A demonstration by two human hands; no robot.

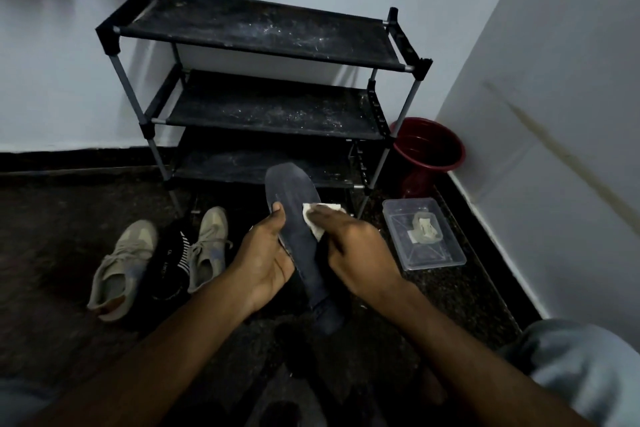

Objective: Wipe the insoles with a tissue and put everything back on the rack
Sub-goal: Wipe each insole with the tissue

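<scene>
Gripping the insole (294,204) by its side edge, the left hand (266,263) holds it up before the rack (263,35). The right hand (353,246) presses a tissue (317,218) flat-fingered onto it. It looks light and bendy, so mid-length support suits it best.

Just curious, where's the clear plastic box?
Head view: the clear plastic box lies on the floor at right, beside the shoe rack, just before the red bucket.

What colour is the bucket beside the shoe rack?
The bucket is dark red, clearest in the head view, right of the black rack.
</scene>
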